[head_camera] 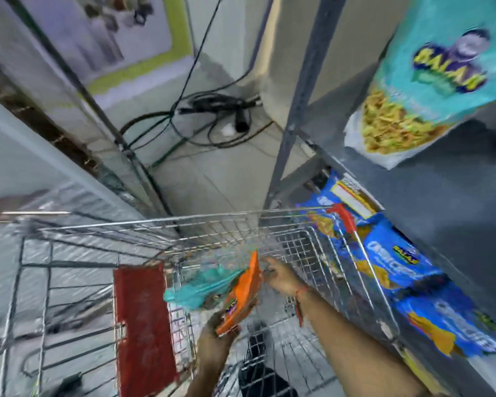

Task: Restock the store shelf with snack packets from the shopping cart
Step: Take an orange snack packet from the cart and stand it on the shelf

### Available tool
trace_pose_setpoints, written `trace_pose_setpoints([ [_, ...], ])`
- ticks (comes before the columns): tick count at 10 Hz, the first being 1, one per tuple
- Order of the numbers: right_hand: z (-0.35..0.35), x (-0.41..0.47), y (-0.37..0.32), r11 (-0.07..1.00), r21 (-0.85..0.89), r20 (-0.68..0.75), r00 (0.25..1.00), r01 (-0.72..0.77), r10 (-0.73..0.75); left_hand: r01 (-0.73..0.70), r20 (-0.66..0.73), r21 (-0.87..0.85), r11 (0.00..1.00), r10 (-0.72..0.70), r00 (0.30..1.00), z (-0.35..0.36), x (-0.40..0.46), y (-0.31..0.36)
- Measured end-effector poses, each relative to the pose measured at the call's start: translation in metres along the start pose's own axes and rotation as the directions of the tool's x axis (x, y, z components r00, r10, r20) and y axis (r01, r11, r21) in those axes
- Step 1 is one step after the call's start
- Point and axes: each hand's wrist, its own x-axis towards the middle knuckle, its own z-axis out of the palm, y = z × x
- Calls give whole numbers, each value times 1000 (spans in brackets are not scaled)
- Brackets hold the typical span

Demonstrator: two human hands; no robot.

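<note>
The wire shopping cart (143, 224) fills the lower middle of the head view. My left hand (216, 336) grips the bottom of an orange snack packet (245, 293) and holds it upright over the cart. A teal packet (201, 285) lies just behind it; whether my left hand holds it too is unclear. My right hand (278, 275) reaches into the cart beside the orange packet's top, fingers curled; the blur hides any contact. On the right, the grey store shelf (413, 202) carries several blue packets (395, 265) below and a teal packet (430, 78) above.
A red plastic flap (142, 319) stands on the cart's near end. Black cables (212, 116) lie coiled on the tiled floor beyond the cart. A grey shelf upright (295, 110) rises at the right, and a wall with a poster (112, 38) slants at the left.
</note>
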Motion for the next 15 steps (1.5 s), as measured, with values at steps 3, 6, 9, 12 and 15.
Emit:
trace_pose_setpoints([
  [3,31,32,37,974,200,-38,994,108,-102,141,-285,-106,984,-166,944,14,-8,-2],
  [6,6,-77,41,925,352,-262,964,142,-48,-114,-182,-203,972,77,980,-11,-51,33],
  [9,-41,-237,25,826,403,-678,735,395,-21,-558,-82,-291,777,560,824,-25,-150,124],
  [12,-114,-414,-9,753,216,-941,339,621,-10,-812,-20,-354,463,865,502,-32,-271,259],
  [15,-161,-545,-17,805,140,-990,68,577,123,-815,270,-447,368,924,270,-29,-384,347],
])
